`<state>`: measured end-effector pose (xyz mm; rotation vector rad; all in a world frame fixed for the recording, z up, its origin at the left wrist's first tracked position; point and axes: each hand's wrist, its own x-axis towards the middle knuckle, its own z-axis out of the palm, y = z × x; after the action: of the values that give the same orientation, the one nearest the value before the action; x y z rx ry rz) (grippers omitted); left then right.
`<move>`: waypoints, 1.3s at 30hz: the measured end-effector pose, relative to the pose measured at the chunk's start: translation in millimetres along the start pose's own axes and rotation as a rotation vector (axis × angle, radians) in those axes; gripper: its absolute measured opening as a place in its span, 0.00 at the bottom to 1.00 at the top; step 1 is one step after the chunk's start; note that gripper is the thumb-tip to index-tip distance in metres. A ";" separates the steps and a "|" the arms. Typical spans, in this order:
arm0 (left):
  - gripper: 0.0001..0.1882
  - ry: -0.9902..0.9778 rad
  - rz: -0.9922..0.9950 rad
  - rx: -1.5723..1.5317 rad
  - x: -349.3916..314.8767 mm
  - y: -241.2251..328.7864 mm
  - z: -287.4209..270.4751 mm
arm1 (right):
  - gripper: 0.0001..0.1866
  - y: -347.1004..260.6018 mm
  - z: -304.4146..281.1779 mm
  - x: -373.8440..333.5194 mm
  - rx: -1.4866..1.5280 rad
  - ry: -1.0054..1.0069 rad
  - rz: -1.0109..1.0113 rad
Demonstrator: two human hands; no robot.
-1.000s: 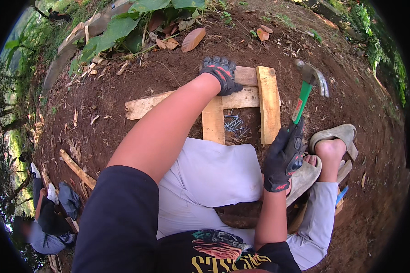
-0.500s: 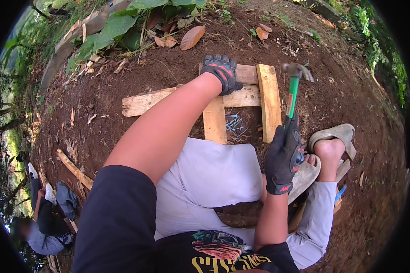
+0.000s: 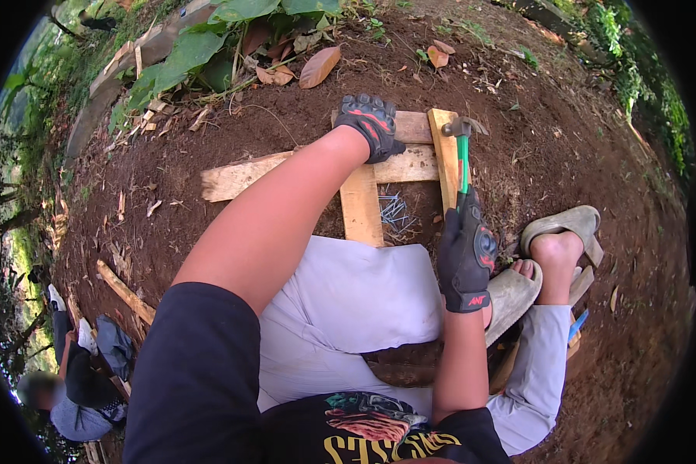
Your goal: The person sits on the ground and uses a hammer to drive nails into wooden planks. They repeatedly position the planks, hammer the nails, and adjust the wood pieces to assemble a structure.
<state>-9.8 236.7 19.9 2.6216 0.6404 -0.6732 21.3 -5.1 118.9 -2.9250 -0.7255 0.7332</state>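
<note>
In a black-and-red glove, my left hand [image 3: 370, 127] is curled over the wooden planks where they cross; its fingertips are hidden at the far side. My gloved right hand [image 3: 468, 251] is closed around the green handle of a claw hammer [image 3: 462, 158]. The hammer's head is over the far end of the right upright plank [image 3: 443, 147]. A pale long plank [image 3: 243, 176] runs sideways under my left hand, with a browner plank [image 3: 414, 127] behind it. Another short plank [image 3: 361, 207] points toward me. Several nails [image 3: 397, 213] lie on the soil between the two short planks.
My bent leg in light grey trousers [image 3: 363, 294] is close to the planks. A sandalled foot [image 3: 557, 247] is at the right. Leafy plants [image 3: 185, 62] grow at the far left. Another person [image 3: 85, 387] sits at the lower left, near a wooden stick [image 3: 125, 292].
My right hand has brought the hammer left and a little down, so its head moved from beside the right plank to over it. My left hand stays on the planks.
</note>
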 end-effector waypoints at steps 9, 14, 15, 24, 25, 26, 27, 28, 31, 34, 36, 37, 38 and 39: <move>0.43 0.198 0.074 0.050 -7.6 11.1 -2.9 | 0.20 58.2 -17.7 -34.9 0.122 0.510 -0.243; 0.43 0.132 0.207 0.013 -2.1 22.4 -20.4 | 0.20 86.0 1.4 -51.2 0.182 0.412 -0.261; 0.43 0.191 0.261 0.053 3.1 21.1 -18.6 | 0.21 85.9 2.1 -54.9 0.170 0.407 -0.252; 0.43 0.018 0.318 0.104 -1.7 14.0 -28.1 | 0.22 90.8 -3.4 -56.9 0.328 0.386 -0.197; 0.44 -0.022 0.355 0.082 -3.5 14.3 -24.8 | 0.22 91.4 -0.5 -55.5 0.359 0.379 -0.204; 0.44 0.005 0.356 0.099 -8.7 16.7 -20.4 | 0.22 93.9 6.1 -54.1 0.320 0.390 -0.243; 0.45 0.032 0.356 0.116 -12.5 20.2 -16.7 | 0.23 97.5 13.6 -52.6 0.281 0.402 -0.282; 0.45 0.026 0.332 0.119 -12.7 22.8 -16.1 | 0.23 99.7 17.9 -51.6 0.241 0.414 -0.319; 0.46 0.031 0.288 0.121 -16.7 31.1 -19.4 | 0.22 91.6 24.5 -57.1 0.168 0.281 -0.308; 0.45 0.174 0.279 0.089 -14.0 21.6 2.5 | 0.25 69.9 9.4 -71.4 0.235 0.300 -0.266; 0.45 0.363 0.328 0.042 -15.9 20.8 14.2 | 0.27 64.9 0.0 -78.3 0.191 0.389 -0.281; 0.45 0.319 0.328 0.056 -14.5 18.3 17.5 | 0.28 63.2 3.4 -78.6 0.207 0.423 -0.278; 0.45 0.281 0.337 0.066 -12.9 21.1 12.8 | 0.29 62.9 8.4 -78.0 0.216 0.465 -0.269; 0.45 0.246 0.342 0.076 -12.2 23.4 9.0 | 0.31 63.9 12.7 -77.3 0.225 0.508 -0.266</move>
<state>-10.8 209.2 24.1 2.8125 0.2205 -0.2801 -17.1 -97.7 131.9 -2.5675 -0.8754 0.0355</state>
